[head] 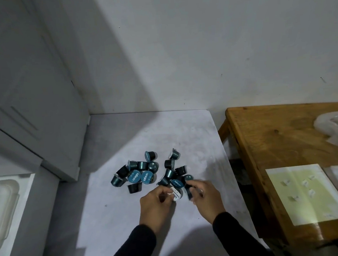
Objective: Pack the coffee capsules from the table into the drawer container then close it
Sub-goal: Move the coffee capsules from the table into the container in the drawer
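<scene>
Several dark teal coffee capsules lie in two loose heaps on the pale grey table (118, 221): a left heap (136, 175) and a right heap (175, 172). My left hand (156, 205) pinches a capsule with a white lid (177, 195) at the near edge of the right heap. My right hand (206, 195) curls its fingers around a dark capsule (188, 191) right beside it. Both sleeves are black. No drawer container shows clearly.
A grey cabinet (28, 97) stands at the left, and below it a white unit with a clear plastic tub (2, 209). A wooden table (285, 139) on the right carries a plastic bag (332, 128) and a pale sheet (306, 194). A wall rises behind.
</scene>
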Tool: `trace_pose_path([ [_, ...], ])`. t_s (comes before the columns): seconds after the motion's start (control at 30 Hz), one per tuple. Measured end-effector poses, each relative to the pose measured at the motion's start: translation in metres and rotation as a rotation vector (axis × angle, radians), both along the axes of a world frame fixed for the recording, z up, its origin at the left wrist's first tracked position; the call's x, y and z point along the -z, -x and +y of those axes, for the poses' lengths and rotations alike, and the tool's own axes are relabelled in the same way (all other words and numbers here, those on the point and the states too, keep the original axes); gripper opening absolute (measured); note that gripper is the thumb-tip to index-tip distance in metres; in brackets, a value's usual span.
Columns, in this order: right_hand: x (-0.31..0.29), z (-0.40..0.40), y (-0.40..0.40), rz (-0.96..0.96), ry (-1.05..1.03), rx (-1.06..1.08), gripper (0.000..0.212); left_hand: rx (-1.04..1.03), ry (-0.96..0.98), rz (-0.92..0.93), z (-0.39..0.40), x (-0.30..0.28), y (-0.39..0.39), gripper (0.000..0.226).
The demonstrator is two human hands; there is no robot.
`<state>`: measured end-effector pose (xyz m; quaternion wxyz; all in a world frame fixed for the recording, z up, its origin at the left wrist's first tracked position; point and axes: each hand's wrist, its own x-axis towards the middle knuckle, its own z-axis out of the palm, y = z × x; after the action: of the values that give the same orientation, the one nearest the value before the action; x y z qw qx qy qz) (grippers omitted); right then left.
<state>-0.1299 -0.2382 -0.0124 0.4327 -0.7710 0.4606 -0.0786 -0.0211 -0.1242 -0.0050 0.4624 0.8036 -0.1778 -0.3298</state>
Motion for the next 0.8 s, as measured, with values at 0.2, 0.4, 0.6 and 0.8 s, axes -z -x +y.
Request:
trace_pose_path([
  [0.2, -0.003, 0.007, -0.001, -0.047, -0.051, 0.075, 0.015, -0.034, 0.011, 0.034, 0.004, 0.002, -0.002, 0.013],
  [0.4, 0.000, 0.010, -0.003, 0.025, 0.042, 0.047, 0.020, -0.018, 0.035, 0.075, 0.005, -0.002, -0.001, 0.016],
  [0.6, -0.015, 0.007, -0.002, -0.029, -0.051, 0.044, 0.022, -0.017, 0.091, 0.110, 0.014, -0.015, -0.004, 0.022],
  [0.8, -0.065, 0.007, -0.020, -0.287, -0.128, 0.042, 0.028, 0.036, 0.216, 0.074, 0.030, -0.065, -0.030, 0.022],
])
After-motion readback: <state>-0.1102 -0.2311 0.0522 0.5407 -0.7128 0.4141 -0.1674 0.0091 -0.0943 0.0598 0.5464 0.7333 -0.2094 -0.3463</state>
